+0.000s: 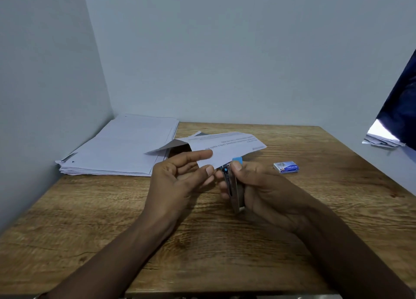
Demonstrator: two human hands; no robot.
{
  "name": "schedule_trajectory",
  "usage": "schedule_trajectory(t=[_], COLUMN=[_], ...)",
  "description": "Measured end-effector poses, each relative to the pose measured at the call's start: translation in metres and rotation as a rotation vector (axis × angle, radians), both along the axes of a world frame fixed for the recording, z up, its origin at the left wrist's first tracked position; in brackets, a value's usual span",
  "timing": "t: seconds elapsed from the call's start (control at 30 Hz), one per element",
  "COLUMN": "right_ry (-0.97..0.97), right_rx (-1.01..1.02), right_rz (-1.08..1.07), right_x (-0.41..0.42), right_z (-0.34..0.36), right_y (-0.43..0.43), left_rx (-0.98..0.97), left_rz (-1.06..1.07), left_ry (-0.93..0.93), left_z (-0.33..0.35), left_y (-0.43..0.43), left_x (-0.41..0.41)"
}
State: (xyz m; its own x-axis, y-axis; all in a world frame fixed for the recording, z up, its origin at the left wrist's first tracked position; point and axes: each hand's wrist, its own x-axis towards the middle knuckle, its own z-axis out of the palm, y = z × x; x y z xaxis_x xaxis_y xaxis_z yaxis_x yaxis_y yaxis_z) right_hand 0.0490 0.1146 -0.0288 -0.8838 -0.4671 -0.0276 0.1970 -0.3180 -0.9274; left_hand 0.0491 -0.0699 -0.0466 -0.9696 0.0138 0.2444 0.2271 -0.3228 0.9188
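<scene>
My left hand pinches the near corner of a small bundle of printed sheets, held up above the wooden table. Text on the top sheet reads upside down, and one sheet's left corner folds over. My right hand grips a metal stapler with a blue tip. The stapler's mouth sits at the corner of the sheets, right beside my left thumb. The stapler's far end is hidden under the paper.
A thick stack of white paper lies at the table's back left, against the wall. A small blue box of staples lies to the right of my hands. Further papers and dark blue cloth show at the right edge.
</scene>
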Motion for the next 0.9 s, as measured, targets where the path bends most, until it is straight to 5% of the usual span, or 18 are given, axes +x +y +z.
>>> schedule_trajectory(t=[0.5, 0.9], right_ry=[-0.057, 0.000], right_rx=[-0.133, 0.001], right_rz=[-0.187, -0.312], right_x=[-0.0056, -0.0039], right_z=[-0.0027, -0.0043], right_y=[0.0020, -0.0031], left_rx=[-0.154, -0.229], left_rz=[0.049, 0.064], left_ry=[0.145, 0.157], left_z=[0.0042, 0.0012], left_y=[0.0002, 0.0022], left_x=[0.0053, 0.0046])
